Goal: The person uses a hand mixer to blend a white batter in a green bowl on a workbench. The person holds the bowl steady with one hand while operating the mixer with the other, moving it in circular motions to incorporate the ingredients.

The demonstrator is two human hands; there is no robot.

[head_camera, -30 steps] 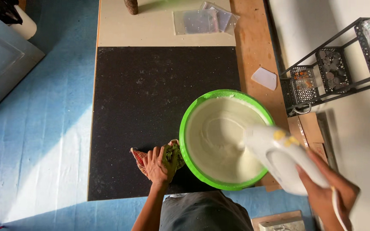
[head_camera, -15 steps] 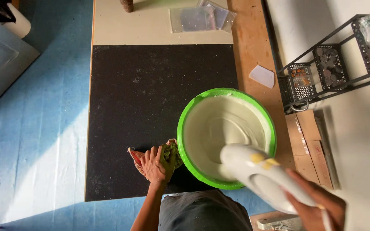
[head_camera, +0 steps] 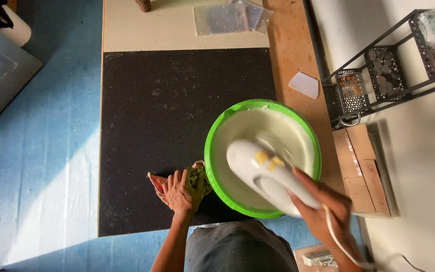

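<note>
Overhead, the right hand [head_camera: 323,206] was clamped, fingers wrapped, around the handle of a white mixer [head_camera: 268,174], which was held tilted over a green bowl [head_camera: 212,166] with its front end above the pale batter [head_camera: 283,136]. The beaters were hidden under the mixer body. The bowl stood on a black mat [head_camera: 177,111] near the front right of the worktop [head_camera: 298,55], its right rim past the mat's edge. The left hand [head_camera: 179,191] lay just beside the bowl's left rim, fingers pressed flat on a small cloth [head_camera: 197,179]; it gripped nothing that could be seen. A cord [head_camera: 336,242] trailed down from the mixer towards the person. Risk assessment: the bowl was braced only from the left, so sideways beater force could probably spin or shift it. Raising the beaters while running would likely throw batter. The slack cord could snag and jerk the mixer.
</note>
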